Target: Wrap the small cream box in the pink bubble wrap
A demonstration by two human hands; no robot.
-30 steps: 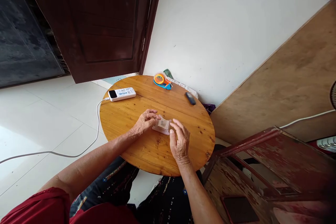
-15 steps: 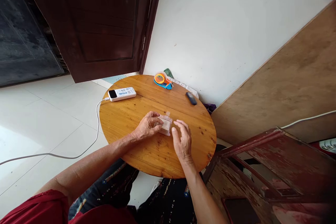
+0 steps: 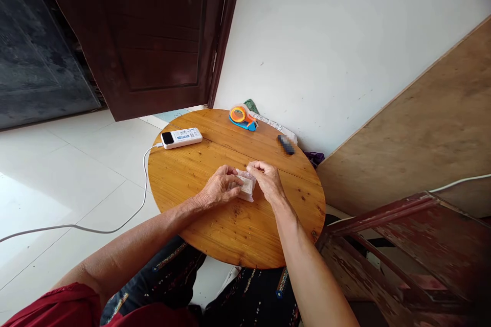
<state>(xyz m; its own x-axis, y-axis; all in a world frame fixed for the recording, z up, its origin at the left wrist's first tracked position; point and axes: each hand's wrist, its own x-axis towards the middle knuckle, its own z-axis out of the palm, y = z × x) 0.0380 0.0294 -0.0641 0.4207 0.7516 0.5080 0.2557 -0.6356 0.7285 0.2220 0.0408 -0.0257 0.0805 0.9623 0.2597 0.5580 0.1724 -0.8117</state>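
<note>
A small package in clear bubble wrap [image 3: 247, 187], with a pale label or box showing through, lies on the round wooden table [image 3: 215, 235]. My left hand [image 3: 221, 187] rests on its left side, fingers curled over it and pressing it. At the package's upper right corner is my right hand [image 3: 266, 179], thumb and forefinger pinched together. What the pinch holds is too small to make out; in the earlier frame a piece of clear tape stuck out near there.
A white power bank [image 3: 181, 138] with a cable lies at the table's back left. An orange and blue tape dispenser [image 3: 243, 117] stands at the back. A dark blurred object [image 3: 286, 144] is at the back right, near the wall.
My right hand has moved up and inward to the package's upper corner, and its fingers have closed to a pinch. My left hand stays on the package. The view has shifted slightly.
</note>
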